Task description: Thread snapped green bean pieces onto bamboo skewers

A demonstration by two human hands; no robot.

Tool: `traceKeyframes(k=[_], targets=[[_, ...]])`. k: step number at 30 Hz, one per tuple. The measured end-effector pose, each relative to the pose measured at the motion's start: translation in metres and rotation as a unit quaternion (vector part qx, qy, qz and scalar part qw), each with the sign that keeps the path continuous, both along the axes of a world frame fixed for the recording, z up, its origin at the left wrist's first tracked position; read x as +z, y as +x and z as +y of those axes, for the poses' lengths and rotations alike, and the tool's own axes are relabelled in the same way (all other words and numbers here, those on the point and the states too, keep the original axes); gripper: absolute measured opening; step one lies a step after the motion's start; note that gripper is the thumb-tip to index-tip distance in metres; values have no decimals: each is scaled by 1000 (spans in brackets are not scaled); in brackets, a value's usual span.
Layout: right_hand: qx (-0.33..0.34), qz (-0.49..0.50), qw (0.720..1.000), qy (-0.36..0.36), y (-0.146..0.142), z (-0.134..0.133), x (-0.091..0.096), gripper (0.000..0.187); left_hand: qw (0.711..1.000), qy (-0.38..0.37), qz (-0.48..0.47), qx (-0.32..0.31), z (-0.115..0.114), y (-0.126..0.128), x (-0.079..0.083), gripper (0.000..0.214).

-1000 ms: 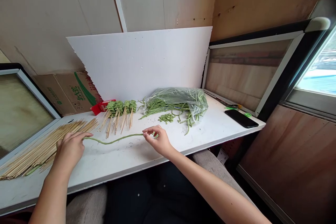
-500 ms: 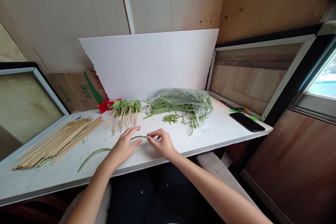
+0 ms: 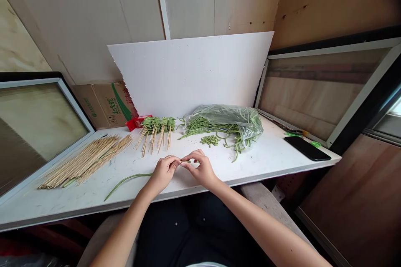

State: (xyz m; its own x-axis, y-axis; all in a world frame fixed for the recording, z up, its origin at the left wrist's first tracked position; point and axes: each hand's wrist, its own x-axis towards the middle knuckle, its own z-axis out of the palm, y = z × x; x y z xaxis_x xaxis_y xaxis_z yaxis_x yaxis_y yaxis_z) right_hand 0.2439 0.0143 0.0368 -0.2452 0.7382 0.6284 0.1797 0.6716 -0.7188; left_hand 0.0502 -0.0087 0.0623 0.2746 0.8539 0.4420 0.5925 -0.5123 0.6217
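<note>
A long green bean (image 3: 130,178) runs from the left along the white table and passes under my left hand (image 3: 166,172). Fingers of that hand are closed round the bean close to its right end. My right hand (image 3: 200,170) pinches the bean's tip between thumb and fingers, touching the left fingertips. Beyond the hands lies a small pile of short bean pieces (image 3: 209,140). Left of it are skewered bundles of green beans (image 3: 158,124), their bare sticks pointing toward me.
A clear plastic bag (image 3: 224,114) of long beans lies at the back. Many bamboo skewers (image 3: 84,160) are spread at the left. A black phone (image 3: 307,148) rests at the right, a cardboard box (image 3: 105,104) behind left. A white board (image 3: 194,75) stands upright at the back.
My left hand has moved right and closed on the bean, its fingers now meeting those of my right hand. The view has shifted slightly left.
</note>
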Motion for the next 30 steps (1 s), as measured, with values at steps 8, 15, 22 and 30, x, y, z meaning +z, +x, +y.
traceKeyframes(k=[8, 15, 22, 30], targets=[[1, -44, 997, 70, 1, -3, 7, 21, 1000, 7, 15, -24, -3, 5, -1, 30], [36, -28, 999, 0, -1, -5, 5, 30, 998, -31, -22, -50, -5, 8, -4, 29], [80, 13, 995, -60, -2, 0, -3, 11, 993, -80, -49, -68, -4, 4, -7, 34], [137, 24, 985, -101, 1, 6, -5, 21, 991, -94, -49, -83, -5, 5, -4, 42]])
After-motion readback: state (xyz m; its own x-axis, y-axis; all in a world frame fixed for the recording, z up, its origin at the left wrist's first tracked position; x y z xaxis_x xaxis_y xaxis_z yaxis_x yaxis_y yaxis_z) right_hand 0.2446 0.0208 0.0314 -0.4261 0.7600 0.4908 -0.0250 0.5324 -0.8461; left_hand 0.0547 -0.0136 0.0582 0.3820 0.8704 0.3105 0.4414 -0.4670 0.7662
